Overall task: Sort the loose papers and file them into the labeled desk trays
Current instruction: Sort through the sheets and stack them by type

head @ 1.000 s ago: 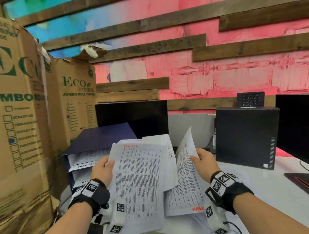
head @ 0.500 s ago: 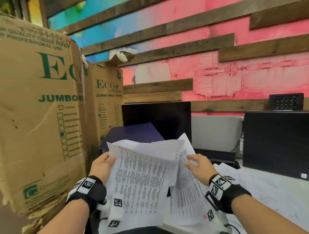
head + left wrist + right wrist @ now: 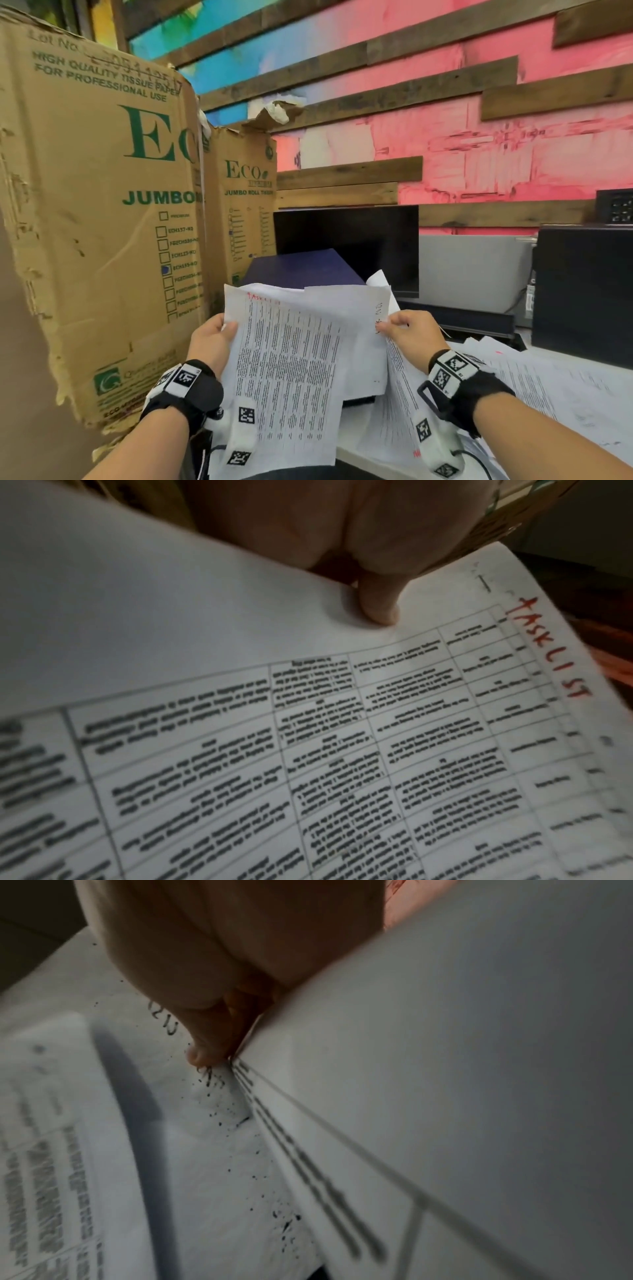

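I hold a fan of printed papers up in front of me. The front sheet (image 3: 287, 370) is a table with "TASK LIST" in red at its top (image 3: 548, 647). My left hand (image 3: 212, 339) pinches its left edge, thumb on the face (image 3: 378, 601). My right hand (image 3: 407, 330) pinches the right-hand sheets (image 3: 397, 383) near their top edge, thumb on a page (image 3: 205, 1042). A dark blue tray unit (image 3: 305, 269) stands just behind the papers, mostly hidden by them; no labels show.
Two tall ECO cardboard boxes (image 3: 96, 222) crowd the left side. A black monitor (image 3: 346, 246) stands behind the trays and a black computer case (image 3: 582, 291) at the right. More loose papers (image 3: 548, 387) lie over the white desk at the right.
My view has swung left, bringing the boxes closer. The right hand has drawn its sheets in against the left-hand stack, closing the gap between them.
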`<action>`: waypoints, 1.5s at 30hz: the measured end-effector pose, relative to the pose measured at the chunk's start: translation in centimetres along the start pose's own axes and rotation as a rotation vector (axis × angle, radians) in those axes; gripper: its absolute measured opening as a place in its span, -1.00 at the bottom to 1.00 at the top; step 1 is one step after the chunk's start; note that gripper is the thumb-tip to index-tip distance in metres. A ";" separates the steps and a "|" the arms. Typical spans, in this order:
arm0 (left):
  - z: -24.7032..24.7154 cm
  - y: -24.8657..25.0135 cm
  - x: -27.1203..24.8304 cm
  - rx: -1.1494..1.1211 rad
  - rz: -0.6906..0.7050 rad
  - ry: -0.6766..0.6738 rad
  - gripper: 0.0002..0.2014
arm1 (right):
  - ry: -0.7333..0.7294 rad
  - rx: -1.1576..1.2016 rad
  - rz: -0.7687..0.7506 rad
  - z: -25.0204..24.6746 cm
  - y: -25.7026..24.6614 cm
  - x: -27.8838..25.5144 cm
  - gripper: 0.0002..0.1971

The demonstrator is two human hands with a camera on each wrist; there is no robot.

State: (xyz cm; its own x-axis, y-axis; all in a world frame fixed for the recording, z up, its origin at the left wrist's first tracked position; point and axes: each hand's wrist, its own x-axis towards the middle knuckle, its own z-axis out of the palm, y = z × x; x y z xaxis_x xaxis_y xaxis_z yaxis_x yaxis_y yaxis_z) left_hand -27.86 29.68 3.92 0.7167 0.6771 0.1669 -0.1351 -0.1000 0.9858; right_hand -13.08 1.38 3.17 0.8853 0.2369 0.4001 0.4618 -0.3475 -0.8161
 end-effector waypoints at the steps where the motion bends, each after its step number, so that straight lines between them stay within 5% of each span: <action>1: 0.1 -0.1 0.0 -0.001 -0.001 0.009 -0.78 | 0.002 -0.001 0.003 0.1 0.1 0.0 -0.84; 18: 3.7 0.1 -0.1 0.030 0.075 0.007 -0.88 | -0.178 0.011 0.034 -2.4 0.4 -1.1 -0.85; 27: 3.2 0.3 -0.9 -0.014 0.076 -0.005 -0.84 | 0.182 -0.036 0.087 -3.9 1.6 -0.8 -0.90; 37: 3.8 0.3 -0.7 0.058 0.118 -0.006 -0.84 | 0.287 -0.003 0.096 -5.7 1.6 -0.3 -0.88; 41: 4.7 0.4 -0.6 0.061 0.101 -0.030 -0.85 | 0.227 -0.032 0.084 -6.8 1.9 -0.6 -0.89; 45: 6.0 0.5 -1.1 0.031 0.067 -0.054 -0.68 | -0.006 -0.088 0.050 -7.1 2.3 -1.8 -0.95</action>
State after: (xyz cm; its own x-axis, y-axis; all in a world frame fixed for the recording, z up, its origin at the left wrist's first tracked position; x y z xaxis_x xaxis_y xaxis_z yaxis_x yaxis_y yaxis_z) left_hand -24.64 24.54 4.30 0.7430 0.6275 0.2329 -0.1635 -0.1673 0.9723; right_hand -13.24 -6.29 3.54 0.9072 0.2225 0.3570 0.4201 -0.4370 -0.7953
